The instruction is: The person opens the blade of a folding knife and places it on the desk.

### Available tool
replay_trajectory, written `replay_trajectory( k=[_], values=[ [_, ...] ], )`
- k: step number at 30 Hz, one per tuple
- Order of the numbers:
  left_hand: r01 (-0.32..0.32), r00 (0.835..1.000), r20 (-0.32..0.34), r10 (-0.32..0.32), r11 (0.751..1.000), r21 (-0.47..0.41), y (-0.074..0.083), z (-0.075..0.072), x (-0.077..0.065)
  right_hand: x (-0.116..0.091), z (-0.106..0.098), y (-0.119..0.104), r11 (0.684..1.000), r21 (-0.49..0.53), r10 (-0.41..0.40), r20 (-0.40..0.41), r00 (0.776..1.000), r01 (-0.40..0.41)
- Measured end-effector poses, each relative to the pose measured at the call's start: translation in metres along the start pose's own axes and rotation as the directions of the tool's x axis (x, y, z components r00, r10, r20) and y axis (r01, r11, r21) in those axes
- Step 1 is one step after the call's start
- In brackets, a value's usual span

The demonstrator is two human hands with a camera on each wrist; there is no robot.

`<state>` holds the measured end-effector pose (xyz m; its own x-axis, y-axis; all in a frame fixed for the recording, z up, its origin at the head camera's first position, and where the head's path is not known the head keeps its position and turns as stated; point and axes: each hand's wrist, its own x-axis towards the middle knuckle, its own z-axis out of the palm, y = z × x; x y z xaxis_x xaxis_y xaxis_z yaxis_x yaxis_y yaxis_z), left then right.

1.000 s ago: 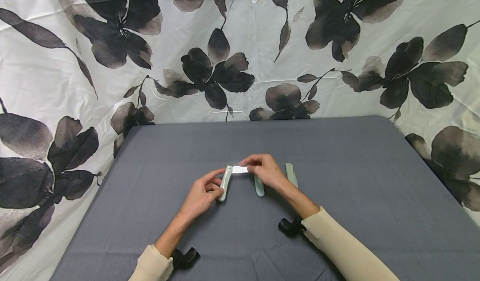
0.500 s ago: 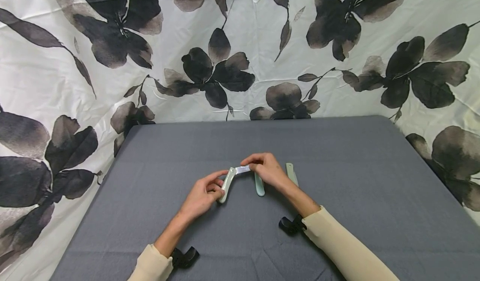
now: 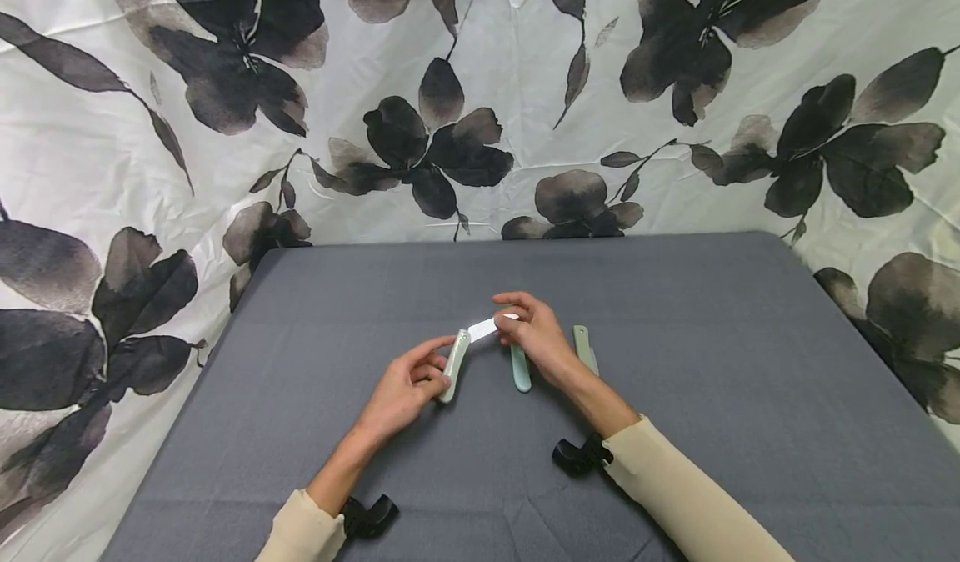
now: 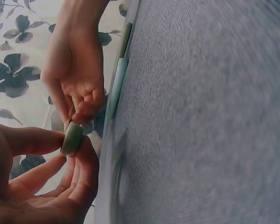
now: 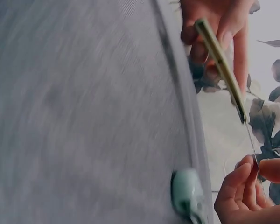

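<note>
A folding knife with a pale green handle (image 3: 456, 366) is held above the table between both hands. My left hand (image 3: 405, 385) grips the handle between thumb and fingertips, its end showing in the left wrist view. The bright blade (image 3: 482, 328) stands partly swung out, slanting up to the right. My right hand (image 3: 538, 341) pinches the blade near its tip; the right wrist view shows the thin blade (image 5: 251, 140) edge-on between thumb and fingers. Beneath the right hand lies a mint-coloured folding knife (image 3: 521, 370), its far end hidden.
Another green folding knife (image 3: 582, 345) lies right of the right hand, partly covered by the forearm. Grey cloth covers the table (image 3: 360, 295). Behind it hangs a white curtain (image 3: 480, 203) with dark flowers. Black wrist cameras (image 3: 369, 516) sit on both wrists.
The blade has swung from roughly level to slanting upward, opening wider from the handle. My right hand has moved slightly up and right with it; the left hand stays nearly in place.
</note>
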<state>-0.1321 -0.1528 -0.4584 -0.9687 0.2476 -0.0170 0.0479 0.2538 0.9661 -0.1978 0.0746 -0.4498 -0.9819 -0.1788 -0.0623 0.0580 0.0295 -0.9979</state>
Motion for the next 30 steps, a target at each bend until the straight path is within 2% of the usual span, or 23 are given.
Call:
replay_trajectory(
  k=[2, 5, 9, 12, 14, 22, 30],
  values=[
    [-0.007, 1.0, -0.001, 0.007, 1.0, -0.017, 0.001, 0.001, 0.0, -0.001, 0.003, -0.001, 0.996, 0.087, 0.038, -0.013, 0.999, -0.037],
    [-0.02, 1.0, -0.009, 0.02, 0.999, -0.039, 0.003, 0.002, -0.001, -0.001, 0.008, -0.002, 0.972, 0.219, 0.096, -0.023, 0.995, -0.088],
    [-0.032, 0.999, -0.028, 0.03, 0.998, -0.058, 0.003, 0.005, 0.0, 0.0, 0.012, -0.002, 0.915, 0.384, 0.155, -0.04, 0.987, -0.128],
    [-0.032, 0.999, -0.04, 0.029, 0.997, -0.07, 0.002, 0.008, 0.0, -0.001, 0.015, -0.002, 0.879, 0.457, 0.175, -0.048, 0.983, -0.134],
    [-0.028, 0.999, -0.044, 0.025, 0.996, -0.079, 0.002, 0.009, 0.0, -0.002, 0.016, -0.002, 0.866, 0.484, 0.174, -0.055, 0.983, -0.127],
    [-0.026, 0.999, -0.042, 0.022, 0.996, -0.091, 0.004, 0.012, -0.004, -0.005, 0.025, 0.0, 0.85, 0.524, 0.131, -0.129, 0.983, -0.045],
    [-0.03, 0.999, -0.027, 0.028, 0.997, -0.074, 0.004, 0.01, -0.009, -0.007, 0.029, 0.002, 0.863, 0.505, 0.104, -0.169, 0.98, -0.004]
  ],
)
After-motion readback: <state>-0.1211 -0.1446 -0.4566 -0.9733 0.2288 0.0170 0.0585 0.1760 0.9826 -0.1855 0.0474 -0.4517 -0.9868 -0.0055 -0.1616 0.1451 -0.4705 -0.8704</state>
